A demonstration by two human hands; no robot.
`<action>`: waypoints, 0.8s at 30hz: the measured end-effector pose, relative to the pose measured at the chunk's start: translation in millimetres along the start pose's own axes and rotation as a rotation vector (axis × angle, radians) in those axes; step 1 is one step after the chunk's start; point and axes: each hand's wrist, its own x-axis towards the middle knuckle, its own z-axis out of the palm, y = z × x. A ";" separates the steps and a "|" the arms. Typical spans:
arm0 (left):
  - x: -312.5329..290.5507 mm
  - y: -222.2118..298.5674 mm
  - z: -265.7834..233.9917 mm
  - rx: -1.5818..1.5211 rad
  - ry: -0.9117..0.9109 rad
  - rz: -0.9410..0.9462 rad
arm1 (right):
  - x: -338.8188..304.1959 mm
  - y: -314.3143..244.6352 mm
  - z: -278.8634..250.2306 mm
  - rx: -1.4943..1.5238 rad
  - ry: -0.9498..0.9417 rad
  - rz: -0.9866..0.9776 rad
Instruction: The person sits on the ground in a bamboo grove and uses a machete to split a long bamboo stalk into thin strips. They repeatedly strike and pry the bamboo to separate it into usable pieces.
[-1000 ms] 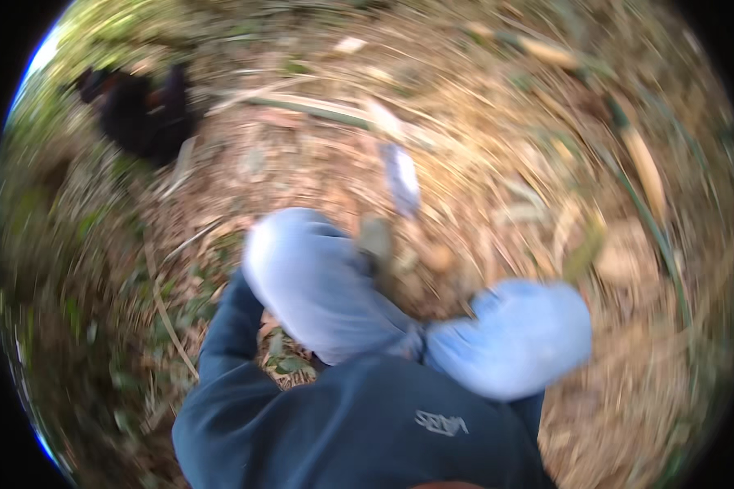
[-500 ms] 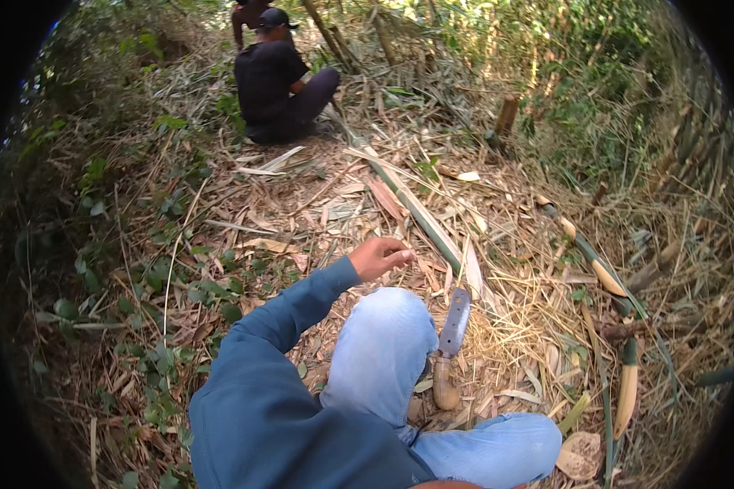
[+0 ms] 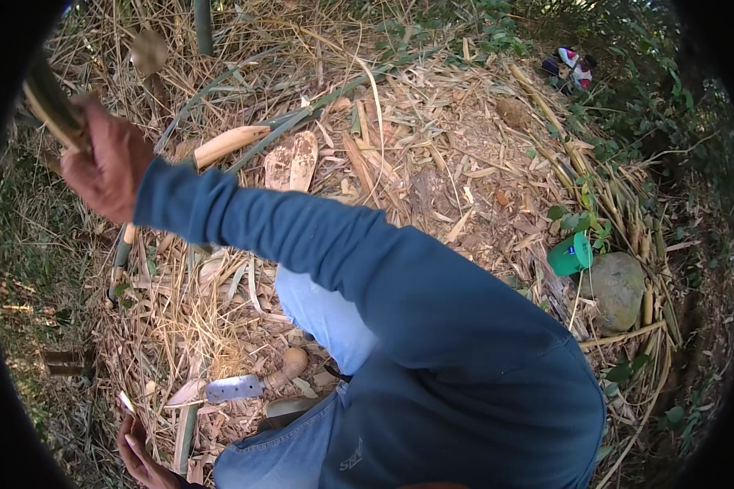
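My right arm in its blue sleeve reaches across to the upper left. There my right hand [image 3: 108, 159] is closed around a bamboo piece [image 3: 50, 99], whose far end runs out of the lit circle. At the lower left, my left hand [image 3: 143, 458] has its fingers extended and loosely apart. Just beyond its fingertips shows a small white bit [image 3: 126, 401]; whether they touch, I cannot tell. A cleaver-like knife [image 3: 235, 389] with holes in its blade and a rounded wooden handle lies on the ground beside my bent legs. Neither hand touches it.
A cut bamboo length [image 3: 230, 145] lies beyond my right forearm. Split bamboo [image 3: 186, 436] lies near the knife. To the right, a green cup [image 3: 569, 255] stands against a rock [image 3: 616, 292]. Stalks [image 3: 546, 114] edge the chip-strewn ground. A colourful cloth-like item [image 3: 575, 69] sits farther back.
The view has swung far to the right, and the seated person in black has left it. My right hand, unseen before, now grips a bamboo piece. The knife still lies by my legs.
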 end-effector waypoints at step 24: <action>47.9 25.3 196.1 -0.862 -0.727 -0.599 | -55.8 134.7 20.5 1.072 -0.081 1.297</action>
